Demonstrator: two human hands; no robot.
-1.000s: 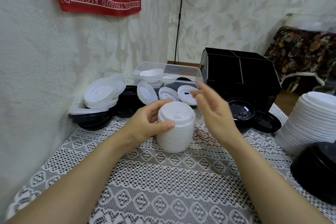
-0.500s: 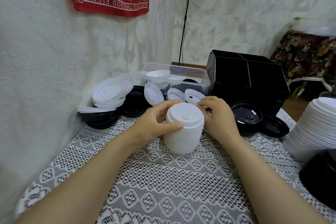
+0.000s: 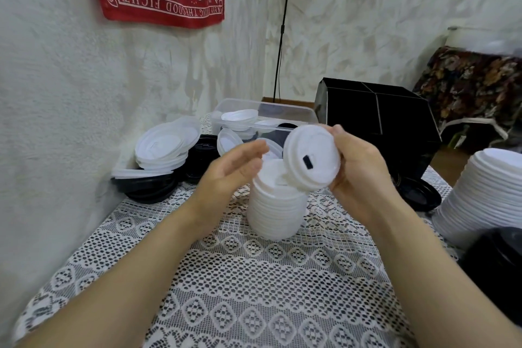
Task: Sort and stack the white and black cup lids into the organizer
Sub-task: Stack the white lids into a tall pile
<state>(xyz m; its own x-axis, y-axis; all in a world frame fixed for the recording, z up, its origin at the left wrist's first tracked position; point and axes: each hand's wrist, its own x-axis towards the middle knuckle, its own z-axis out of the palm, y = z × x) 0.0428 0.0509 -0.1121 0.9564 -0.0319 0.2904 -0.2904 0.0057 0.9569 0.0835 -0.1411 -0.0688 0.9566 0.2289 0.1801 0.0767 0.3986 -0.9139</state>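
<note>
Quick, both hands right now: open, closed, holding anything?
Left hand: open, fingers straight, beside the white lid stack, holding nothing.
Right hand: grips a single white lid, tilted above that stack.

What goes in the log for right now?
right hand: holds round white plastic lid, tilted | left hand: open beside stack of white plastic lids
</note>
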